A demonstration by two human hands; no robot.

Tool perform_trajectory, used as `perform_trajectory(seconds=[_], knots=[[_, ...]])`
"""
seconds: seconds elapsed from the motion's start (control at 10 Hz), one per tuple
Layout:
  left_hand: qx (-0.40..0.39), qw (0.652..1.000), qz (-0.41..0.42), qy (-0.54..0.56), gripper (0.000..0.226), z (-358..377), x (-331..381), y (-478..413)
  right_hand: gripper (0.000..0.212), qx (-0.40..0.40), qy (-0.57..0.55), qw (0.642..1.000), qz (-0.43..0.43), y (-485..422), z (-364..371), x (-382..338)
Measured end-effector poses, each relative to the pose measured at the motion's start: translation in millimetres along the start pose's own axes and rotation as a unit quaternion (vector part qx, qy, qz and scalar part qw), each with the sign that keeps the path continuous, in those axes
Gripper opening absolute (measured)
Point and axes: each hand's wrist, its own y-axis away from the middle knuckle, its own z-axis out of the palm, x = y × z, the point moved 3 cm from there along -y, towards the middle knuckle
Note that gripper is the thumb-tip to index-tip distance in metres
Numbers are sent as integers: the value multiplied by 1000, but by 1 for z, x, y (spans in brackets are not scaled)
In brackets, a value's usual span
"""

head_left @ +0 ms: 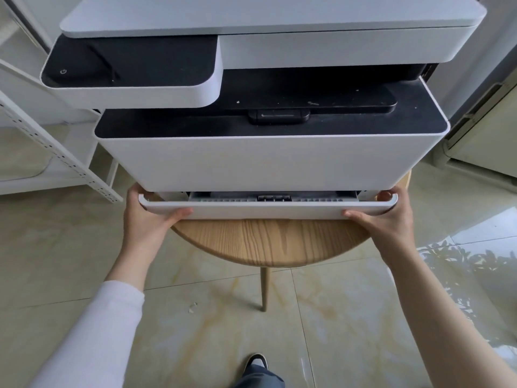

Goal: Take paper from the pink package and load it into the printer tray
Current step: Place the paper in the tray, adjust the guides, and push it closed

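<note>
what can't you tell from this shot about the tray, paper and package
- Tray contents: head view shows only a narrow slit; the printer body covers the rest, so paper inside cannot be judged.
- Pink package: not in frame.
- Fingertips of the left hand and right hand: tucked under the tray front.
- Table back: hidden beneath the printer.

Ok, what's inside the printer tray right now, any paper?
The tray is only slightly out, held by the left hand and right hand. The narrow gap shows grey plastic ribs and a dark centre guide; no paper visible. The printer covers the rest.
</note>
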Motion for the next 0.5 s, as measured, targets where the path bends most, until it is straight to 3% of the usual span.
perform_trajectory(seconds=[0.1, 0.4, 0.5], knots=[[44, 998, -5, 35, 88, 7, 1, -10, 70, 68, -17, 997, 25, -8, 8, -3], [28, 996, -11, 80, 77, 10, 1, -7, 67, 70, -36, 996, 51, -4, 11, -6], [4, 995, -56, 79, 73, 9, 10, 5, 70, 76, -53, 993, 72, 12, 10, -11]])
